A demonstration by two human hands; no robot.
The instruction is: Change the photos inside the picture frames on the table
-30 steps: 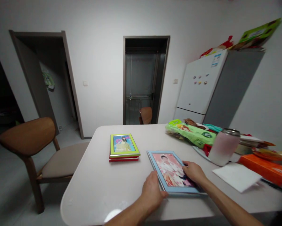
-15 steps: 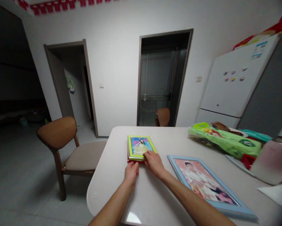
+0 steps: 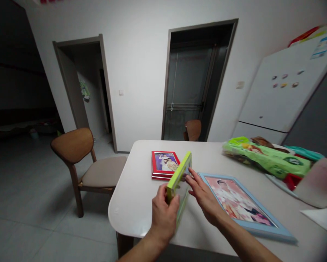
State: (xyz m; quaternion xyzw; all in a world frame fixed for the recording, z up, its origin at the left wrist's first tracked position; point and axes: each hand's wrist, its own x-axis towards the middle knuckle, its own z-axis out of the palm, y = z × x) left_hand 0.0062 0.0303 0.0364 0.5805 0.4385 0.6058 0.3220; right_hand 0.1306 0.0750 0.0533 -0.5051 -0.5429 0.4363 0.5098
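You can pass over the bare tabletop (image 3: 136, 189) left of centre; green frame (image 3: 180, 188) and red frame (image 3: 165, 163) block centre, blue frame (image 3: 241, 203) lower right

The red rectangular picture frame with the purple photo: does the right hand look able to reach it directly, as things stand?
Probably not directly: the lime-green rectangular picture frame, held steeply tilted by the left hand, stands between the right hand and the red frame.

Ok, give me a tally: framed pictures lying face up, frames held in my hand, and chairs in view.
Lying face up: 2, the red-framed picture and blue-framed picture
Held: 1, the green frame in your left hand
Chairs: 2, a near chair and far chair
Total: 5
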